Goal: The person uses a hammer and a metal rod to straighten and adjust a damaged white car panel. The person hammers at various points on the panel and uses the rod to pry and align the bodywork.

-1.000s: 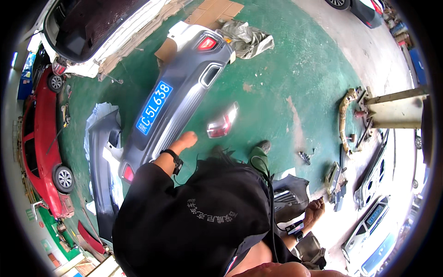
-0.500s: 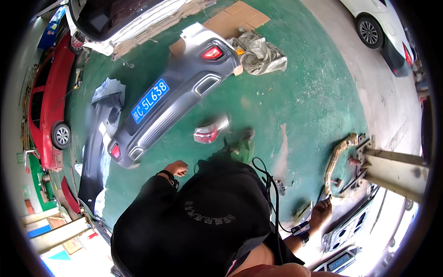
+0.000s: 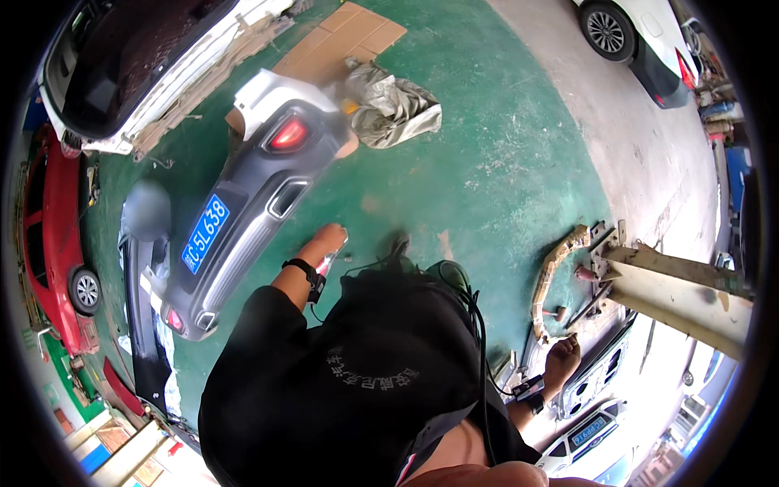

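Observation:
My left hand [image 3: 328, 239], with a black strap round the wrist, is closed at a red-and-clear tail light [image 3: 325, 265]. Hand and forearm cover much of that light, and I cannot tell whether it is clear of the floor. To its left lies a grey car bumper [image 3: 250, 180] with red lamps and a blue plate. At the lower right my right hand [image 3: 561, 362] has its fingers curled together; what they hold, if anything, is too small to name. It hangs near the lower end of a curved, brown-wrapped strip [image 3: 545, 280].
A silvery crumpled cover [image 3: 393, 105] and flattened cardboard [image 3: 341, 40] lie beyond the bumper. A dark panel [image 3: 146, 325] lies left of it. A beige metal post [image 3: 677, 296] stands at right. Red [image 3: 57, 235] and white [image 3: 641, 40] cars flank the green floor [image 3: 487, 130].
My left hand has moved forward and closed at the tail light, which lay apart from it before. The view has shifted, so the bumper appears farther left. My right hand stays curled.

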Tool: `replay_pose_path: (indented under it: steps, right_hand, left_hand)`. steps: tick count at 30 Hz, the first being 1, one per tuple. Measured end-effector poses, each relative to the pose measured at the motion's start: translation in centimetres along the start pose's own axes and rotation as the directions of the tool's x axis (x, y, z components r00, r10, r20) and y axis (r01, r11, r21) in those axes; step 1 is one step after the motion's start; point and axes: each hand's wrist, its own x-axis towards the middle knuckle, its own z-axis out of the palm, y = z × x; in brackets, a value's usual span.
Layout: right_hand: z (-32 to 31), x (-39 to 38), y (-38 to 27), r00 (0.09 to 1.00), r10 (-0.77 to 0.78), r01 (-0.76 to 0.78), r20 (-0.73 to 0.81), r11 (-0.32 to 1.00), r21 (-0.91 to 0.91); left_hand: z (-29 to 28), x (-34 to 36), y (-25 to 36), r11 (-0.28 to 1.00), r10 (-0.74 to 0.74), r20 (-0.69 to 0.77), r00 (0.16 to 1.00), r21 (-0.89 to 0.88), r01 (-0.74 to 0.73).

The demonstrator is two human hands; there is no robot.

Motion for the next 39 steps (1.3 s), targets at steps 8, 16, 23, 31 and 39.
replay_pose_path:
  steps: [8,16,23,31,39]
  right_hand:
    - [6.5,10.1,0.4,0.99,-0.138,0.107,-0.034,0.88,-0.462]
    - [10.0,29.6,-9.7,0.897,-0.364,0.29,0.25,0.06,-0.955]
    - [29.8,41.0,-13.9,0.959,-0.193,0.271,0.207,0.42,-0.866]
    - [42.8,49.5,-13.9,0.897,-0.099,0.442,0.431,0.203,-0.874]
    - [36.2,59.2,-24.4,0.723,-0.623,0.267,0.298,-0.146,-0.953]
  left_hand:
    - [-11.0,8.2,0.6,0.55,-0.319,-0.022,0.948,-0.819,0.166]
    - [-14.1,8.2,8.0,-0.14,-0.356,0.693,0.627,-0.703,0.697]
    - [-18.4,14.8,14.6,-0.547,-0.287,0.598,0.748,-0.744,0.384]
    - [-25.8,22.6,17.8,-0.563,-0.143,0.746,0.65,-0.602,0.567]
    - [-31.6,46.0,5.4,-0.355,-0.003,0.7,0.715,-0.669,0.653]
